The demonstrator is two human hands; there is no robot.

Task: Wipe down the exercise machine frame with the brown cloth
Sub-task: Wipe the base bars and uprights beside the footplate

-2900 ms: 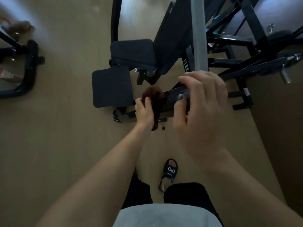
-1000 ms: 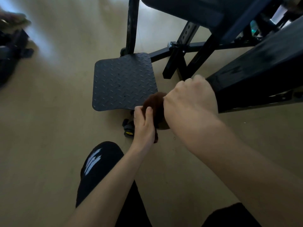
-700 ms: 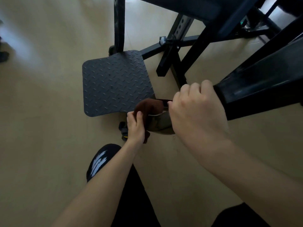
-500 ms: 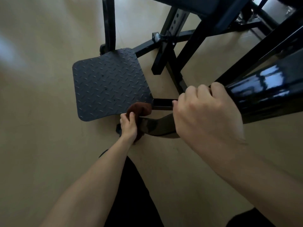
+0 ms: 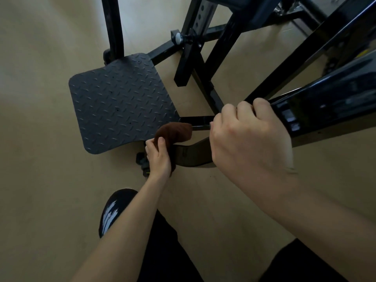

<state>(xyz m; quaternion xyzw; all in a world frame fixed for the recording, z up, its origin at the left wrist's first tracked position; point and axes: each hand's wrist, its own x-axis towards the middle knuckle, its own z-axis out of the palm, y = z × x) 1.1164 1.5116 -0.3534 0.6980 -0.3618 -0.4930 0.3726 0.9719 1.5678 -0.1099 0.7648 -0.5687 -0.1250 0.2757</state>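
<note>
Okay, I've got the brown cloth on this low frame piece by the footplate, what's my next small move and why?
Probably slide the brown cloth along the curved bar toward your right hand. Your left hand grips the cloth at the bar's end beside the footplate, and the bare stretch lies between your hands, while the right hand grips the frame.

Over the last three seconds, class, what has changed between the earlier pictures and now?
The left hand has carried the brown cloth down the black frame bar toward the footplate. The right hand keeps its grip on the bar; the left still holds the cloth.
</note>
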